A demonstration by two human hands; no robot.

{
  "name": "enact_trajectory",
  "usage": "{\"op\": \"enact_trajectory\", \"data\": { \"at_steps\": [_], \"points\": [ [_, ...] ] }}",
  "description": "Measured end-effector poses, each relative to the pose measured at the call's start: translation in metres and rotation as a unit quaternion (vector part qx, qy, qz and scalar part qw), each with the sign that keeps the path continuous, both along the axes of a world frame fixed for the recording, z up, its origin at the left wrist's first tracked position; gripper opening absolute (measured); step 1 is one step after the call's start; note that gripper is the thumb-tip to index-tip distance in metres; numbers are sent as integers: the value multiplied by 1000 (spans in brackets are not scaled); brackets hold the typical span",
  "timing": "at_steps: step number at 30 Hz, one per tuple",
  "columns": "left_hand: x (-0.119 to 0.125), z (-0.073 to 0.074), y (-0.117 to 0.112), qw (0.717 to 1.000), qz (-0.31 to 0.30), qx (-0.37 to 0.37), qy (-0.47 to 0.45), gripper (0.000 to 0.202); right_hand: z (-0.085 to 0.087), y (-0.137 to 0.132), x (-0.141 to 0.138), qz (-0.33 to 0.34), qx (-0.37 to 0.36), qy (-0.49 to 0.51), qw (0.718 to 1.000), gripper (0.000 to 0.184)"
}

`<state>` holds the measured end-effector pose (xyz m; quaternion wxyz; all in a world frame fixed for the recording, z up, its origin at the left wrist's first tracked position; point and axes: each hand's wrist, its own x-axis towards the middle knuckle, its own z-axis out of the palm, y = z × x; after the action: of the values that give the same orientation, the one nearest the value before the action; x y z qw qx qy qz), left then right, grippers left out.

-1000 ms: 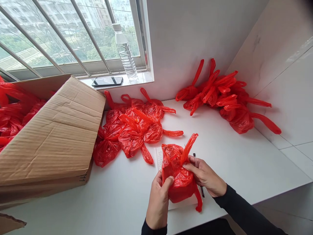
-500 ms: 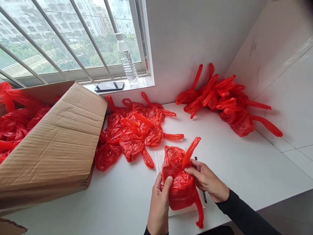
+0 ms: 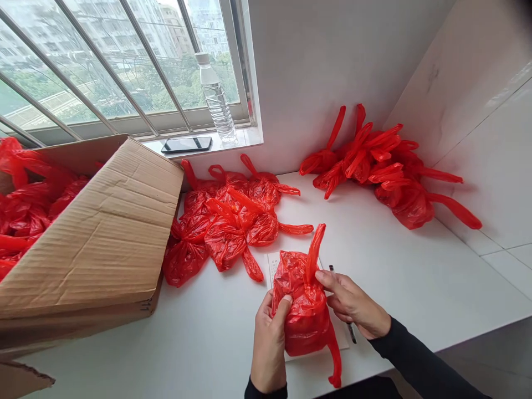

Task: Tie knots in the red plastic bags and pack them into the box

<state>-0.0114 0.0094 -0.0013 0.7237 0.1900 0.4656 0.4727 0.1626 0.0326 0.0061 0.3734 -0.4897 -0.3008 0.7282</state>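
A tied red plastic bag (image 3: 305,331) is held up in front of me, one loop handle pointing up and the other hanging down. What it contains is hidden by the plastic. My left hand (image 3: 269,338) grips its left side, thumb on the front. On the right side, near the knot, my right hand (image 3: 357,302) is closed with thumb and fingers at the bag's edge. Beneath the bag lies a sheet of paper (image 3: 273,265) with writing, mostly covered. A dark pen (image 3: 351,332) rests by the paper, partly behind my right hand.
Several tied red bags (image 3: 226,244) lie beside an open cardboard box (image 3: 100,221) holding more red plastic. Another heap of red bags (image 3: 374,166) sits against the wall at right. A phone (image 3: 187,144) and a water bottle (image 3: 218,105) are on the windowsill.
The held bag has turned slightly, its upper handle swinging left and more upright. My right thumb has shifted a little upward and off the knot, toward the bag's edge.
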Motion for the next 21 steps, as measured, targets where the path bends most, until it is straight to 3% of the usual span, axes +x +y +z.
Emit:
{"op": "enact_trajectory", "data": {
  "at_steps": [2, 7, 12, 21],
  "points": [
    [0, 0, 0, 1000, -1, 1, 0, 50, 2, 0, 0, 8, -6, -2, 1000, 41],
    [1, 1, -1, 999, -37, 15, 31, 46, -5, 0, -3, -5, 65, 102, 993, 28],
    [1, -1, -1, 997, -61, 28, 47, 47, -7, -1, -1, -21, 62, 105, 992, 32],
    [2, -2, 1, 1000, -17, -2, 16, 50, -7, 0, 0, 7, 46, 76, 996, 23]
  ]
}}
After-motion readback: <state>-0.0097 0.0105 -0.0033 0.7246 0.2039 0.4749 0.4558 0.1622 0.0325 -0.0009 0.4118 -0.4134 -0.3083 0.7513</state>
